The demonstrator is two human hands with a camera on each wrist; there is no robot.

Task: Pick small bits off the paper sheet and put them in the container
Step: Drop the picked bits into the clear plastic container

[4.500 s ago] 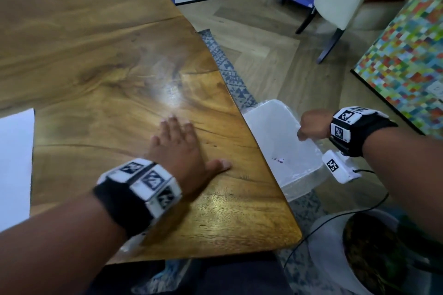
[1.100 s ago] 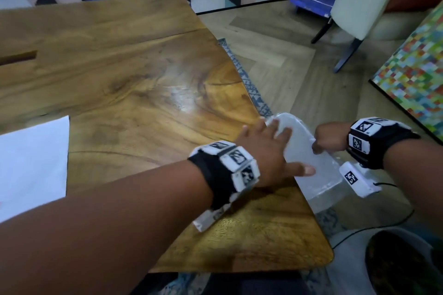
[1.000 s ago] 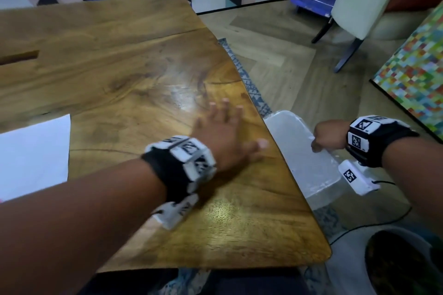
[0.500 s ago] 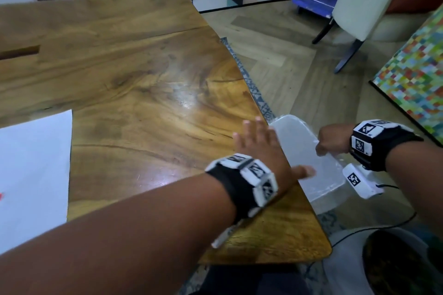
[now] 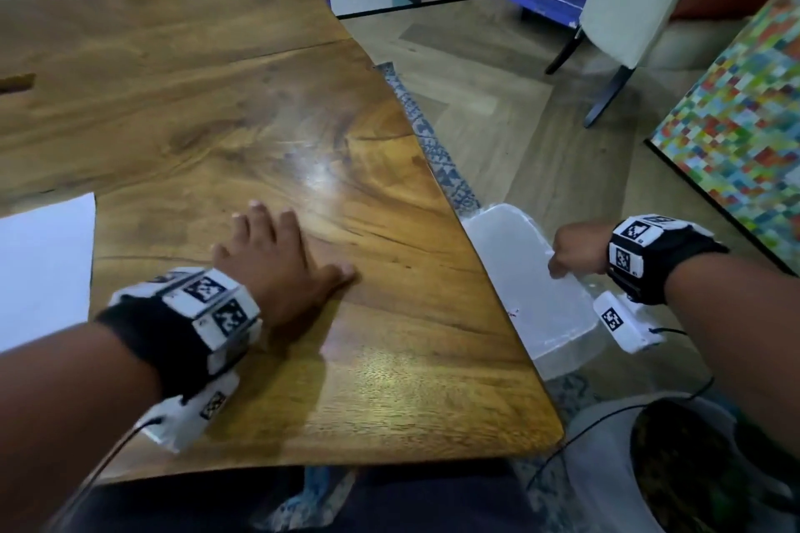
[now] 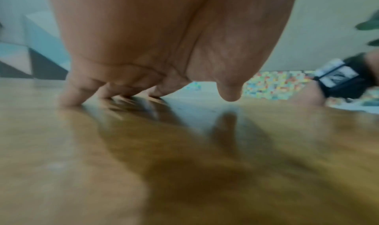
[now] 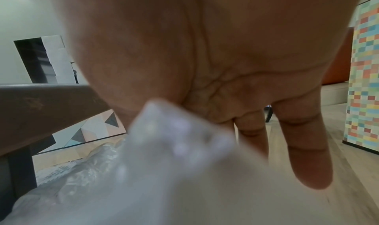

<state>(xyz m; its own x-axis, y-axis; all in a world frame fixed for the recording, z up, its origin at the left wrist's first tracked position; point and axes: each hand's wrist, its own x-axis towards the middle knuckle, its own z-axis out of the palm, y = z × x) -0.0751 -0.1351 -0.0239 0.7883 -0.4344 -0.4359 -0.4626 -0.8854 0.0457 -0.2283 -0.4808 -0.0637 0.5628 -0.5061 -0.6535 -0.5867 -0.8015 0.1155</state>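
Your left hand lies flat, fingers spread on the table; the container, gripped by your right hand, sits to its right, below the edge.

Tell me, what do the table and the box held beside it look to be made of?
The table looks like solid wood with a glossy varnish: flowing grain, a knot, and a bright glare patch. The container, gripped by the right hand, seems thin translucent plastic, milky and see-through.

Glossy wood table, matt white paper sheet, translucent plastic container.
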